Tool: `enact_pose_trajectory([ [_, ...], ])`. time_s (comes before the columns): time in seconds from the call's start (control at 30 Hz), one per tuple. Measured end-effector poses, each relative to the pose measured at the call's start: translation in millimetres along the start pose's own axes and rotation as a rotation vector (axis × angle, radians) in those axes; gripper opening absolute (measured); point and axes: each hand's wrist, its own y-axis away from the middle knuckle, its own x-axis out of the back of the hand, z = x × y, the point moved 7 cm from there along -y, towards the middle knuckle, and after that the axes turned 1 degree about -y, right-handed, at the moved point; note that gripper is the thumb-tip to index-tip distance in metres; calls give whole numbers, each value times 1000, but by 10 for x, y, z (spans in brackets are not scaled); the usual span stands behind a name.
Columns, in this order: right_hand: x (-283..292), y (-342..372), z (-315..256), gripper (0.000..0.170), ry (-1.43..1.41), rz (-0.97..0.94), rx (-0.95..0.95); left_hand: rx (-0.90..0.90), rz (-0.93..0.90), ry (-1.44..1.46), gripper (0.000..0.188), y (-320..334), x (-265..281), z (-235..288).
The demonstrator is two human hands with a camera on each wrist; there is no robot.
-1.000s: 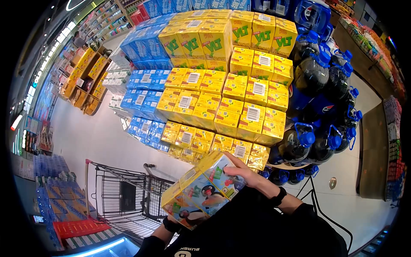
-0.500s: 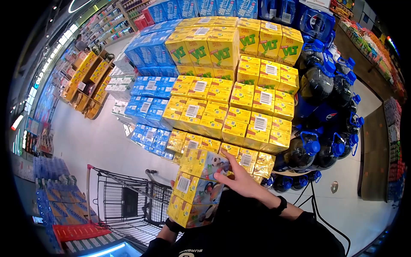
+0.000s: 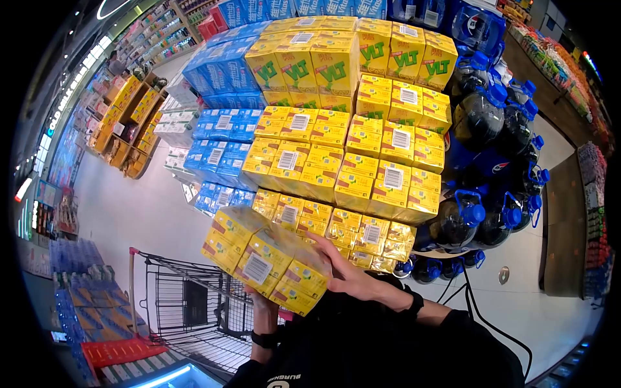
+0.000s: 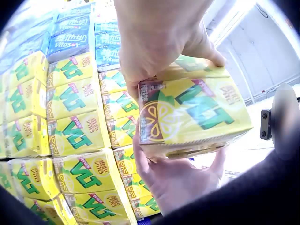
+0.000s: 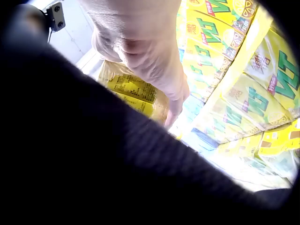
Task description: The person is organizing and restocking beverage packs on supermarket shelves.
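Both hands hold a plastic-wrapped multipack of yellow drink cartons [image 3: 257,264] over the near side of the display, its barcode face up in the head view. The right hand [image 3: 349,275] grips the pack's right end with its fingers along the edge. Underneath, the left hand [image 3: 264,312] supports it, fingers mostly hidden by the pack. In the left wrist view the left hand [image 4: 159,42] spans one side of the pack [image 4: 199,112], and the right hand [image 4: 183,183] clasps the opposite side. The right wrist view has the right hand [image 5: 145,47] against the wrapped pack [image 5: 133,91].
Stacked yellow packs [image 3: 297,161] stand just beyond the hands, blue packs [image 3: 226,68] to their left. Large dark bottles with blue caps [image 3: 482,119] stand at right. A shopping cart [image 3: 194,304] is at lower left, near the left arm.
The pack has turned from its penguin-picture side to its yellow barcode face and shifted left. Both hands have moved with it; the left forearm now shows more below it.
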Motion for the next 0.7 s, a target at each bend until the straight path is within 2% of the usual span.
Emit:
enact_pose_trajectory([
  [0.13, 41, -2, -89, 94, 59, 9, 113, -33, -15, -18, 80, 13, 58, 68],
  [0.3, 197, 44, -2, 94, -163, 163, 121, -55, -20, -34, 82, 99, 167, 111],
  [0.53, 323, 46, 124, 94, -286, 236, 32, -77, -33, -58, 84, 302, 341, 137],
  [0.7, 410, 146, 244, 85, -214, 317, -20, -89, -66, -80, 86, 286, 345, 73],
])
